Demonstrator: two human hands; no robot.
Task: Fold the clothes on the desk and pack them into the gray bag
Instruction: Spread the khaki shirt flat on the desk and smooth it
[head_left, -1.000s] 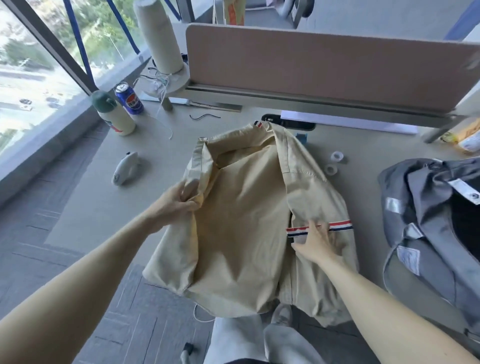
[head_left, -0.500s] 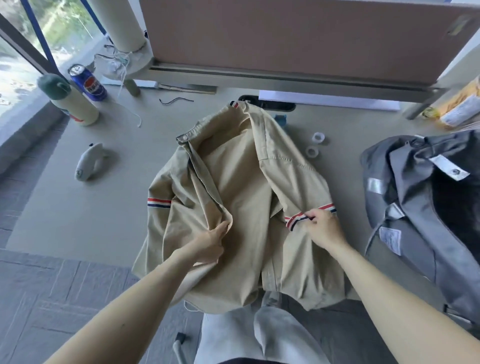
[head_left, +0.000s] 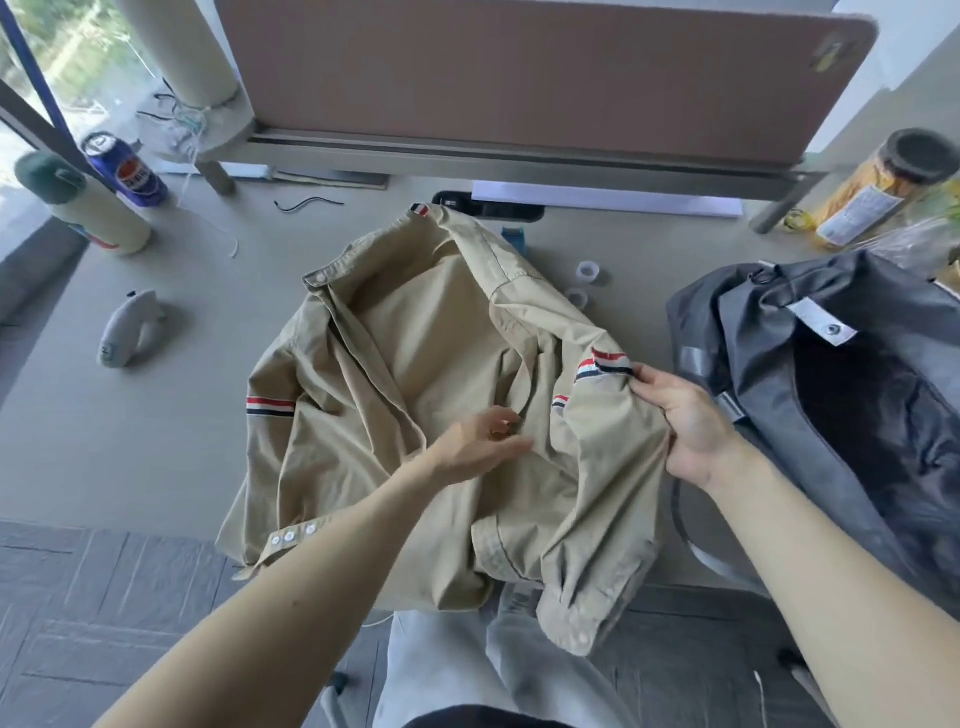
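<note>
A tan shirt with red, white and dark striped sleeve bands lies rumpled and open on the desk, its hem hanging over the front edge. My right hand grips the shirt's right sleeve just below the striped band and holds it lifted above the desk. My left hand rests on the cloth at the shirt's middle, fingers loosely curled; whether it pinches the fabric is unclear. The gray bag stands open at the right, its dark inside showing.
A divider panel runs along the desk's back. At the left stand a soda can, a green-capped bottle and a small gray plush toy. Tape rolls lie behind the shirt; a jar sits back right.
My right hand has lifted the striped sleeve up and to the right. My left hand let go of the left front panel and moved to the shirt's middle. The left sleeve now lies spread out.
</note>
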